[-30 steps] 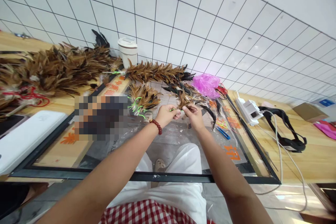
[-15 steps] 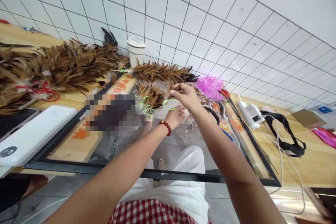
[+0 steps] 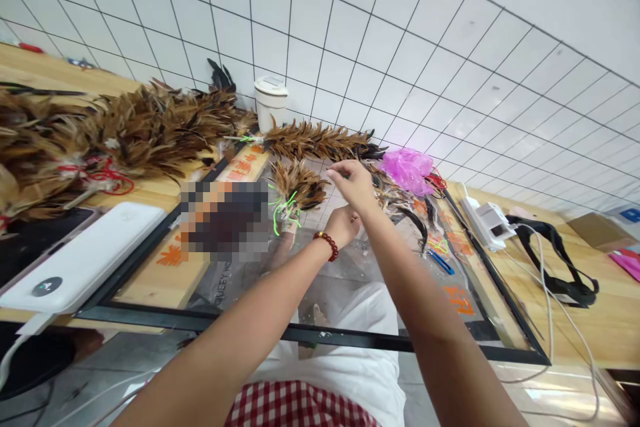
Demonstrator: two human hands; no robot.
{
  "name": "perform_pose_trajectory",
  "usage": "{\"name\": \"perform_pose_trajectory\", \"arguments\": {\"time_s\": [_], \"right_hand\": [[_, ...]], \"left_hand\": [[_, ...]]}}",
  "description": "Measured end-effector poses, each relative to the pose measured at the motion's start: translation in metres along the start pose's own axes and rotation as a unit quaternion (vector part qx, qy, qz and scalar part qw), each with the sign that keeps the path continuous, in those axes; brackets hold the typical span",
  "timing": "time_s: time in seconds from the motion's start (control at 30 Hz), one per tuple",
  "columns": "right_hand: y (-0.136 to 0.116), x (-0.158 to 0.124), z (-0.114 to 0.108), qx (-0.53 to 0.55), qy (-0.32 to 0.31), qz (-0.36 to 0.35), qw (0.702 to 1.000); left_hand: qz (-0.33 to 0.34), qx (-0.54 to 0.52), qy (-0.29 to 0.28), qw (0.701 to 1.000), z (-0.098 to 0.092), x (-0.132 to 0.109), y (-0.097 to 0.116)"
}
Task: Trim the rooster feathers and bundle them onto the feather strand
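My left hand (image 3: 343, 225), with a dark red bead bracelet (image 3: 327, 245) at the wrist, is closed over the glass panel (image 3: 320, 273). Its fingers are curled and partly covered by my right wrist, so what they hold cannot be seen. Just above it, my right hand (image 3: 356, 185) has thumb and forefinger brought together in a pinch. Anything between those fingertips is too small to make out. Left of both hands lies a bunch of brown feathers (image 3: 299, 185), bound with bright green string (image 3: 285, 209). Loose feathers (image 3: 393, 193) lie to the right.
A long brown feather duster (image 3: 320, 141) lies behind the hands, near a white lidded cup (image 3: 271, 103). More feather dusters (image 3: 165, 123) and a white power bank (image 3: 85, 257) are left. Rightward sit a pink plastic bag (image 3: 407, 170), a blue cutter (image 3: 440, 262) and a power strip (image 3: 483, 220).
A brown feather near my right fingertips and green string near my hands no longer show there. The view has shifted slightly left; both hands stay close together.
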State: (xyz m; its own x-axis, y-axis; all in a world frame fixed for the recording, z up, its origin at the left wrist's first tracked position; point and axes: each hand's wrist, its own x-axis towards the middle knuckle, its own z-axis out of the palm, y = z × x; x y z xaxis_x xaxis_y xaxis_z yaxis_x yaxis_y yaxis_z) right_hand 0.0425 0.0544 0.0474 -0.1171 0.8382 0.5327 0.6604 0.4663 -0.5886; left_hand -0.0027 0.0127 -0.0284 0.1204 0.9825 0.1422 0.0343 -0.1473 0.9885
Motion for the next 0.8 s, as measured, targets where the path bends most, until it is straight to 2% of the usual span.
{"name": "perform_pose_trajectory", "arguments": {"time_s": [0.17, 0.23, 0.3, 0.43, 0.6, 0.73, 0.8], "right_hand": [[0.060, -0.024, -0.070, -0.067, 0.080, 0.002, 0.994], [0.084, -0.039, -0.089, -0.112, 0.104, 0.021, 0.988], [0.105, -0.055, -0.099, -0.132, 0.096, 0.017, 0.986], [0.125, -0.077, -0.099, -0.118, 0.015, -0.039, 0.992], [0.113, -0.082, -0.090, -0.067, -0.091, -0.093, 0.989], [0.107, -0.083, -0.083, -0.062, -0.153, -0.072, 0.984], [0.109, -0.083, -0.080, -0.024, -0.124, -0.023, 0.992]], "left_hand": [[-0.039, 0.025, -0.042, 0.998, 0.000, 0.000, -0.004], [-0.053, 0.003, -0.032, 0.998, 0.000, 0.001, -0.006], [-0.071, -0.026, -0.025, 0.997, -0.001, 0.002, -0.004], [-0.104, -0.067, -0.014, 0.992, -0.004, 0.002, 0.003], [-0.097, -0.070, -0.003, 0.993, -0.006, 0.001, 0.010], [-0.090, -0.074, 0.002, 0.993, -0.006, 0.000, 0.011], [-0.089, -0.074, 0.006, 0.993, -0.006, 0.000, 0.011]]}}
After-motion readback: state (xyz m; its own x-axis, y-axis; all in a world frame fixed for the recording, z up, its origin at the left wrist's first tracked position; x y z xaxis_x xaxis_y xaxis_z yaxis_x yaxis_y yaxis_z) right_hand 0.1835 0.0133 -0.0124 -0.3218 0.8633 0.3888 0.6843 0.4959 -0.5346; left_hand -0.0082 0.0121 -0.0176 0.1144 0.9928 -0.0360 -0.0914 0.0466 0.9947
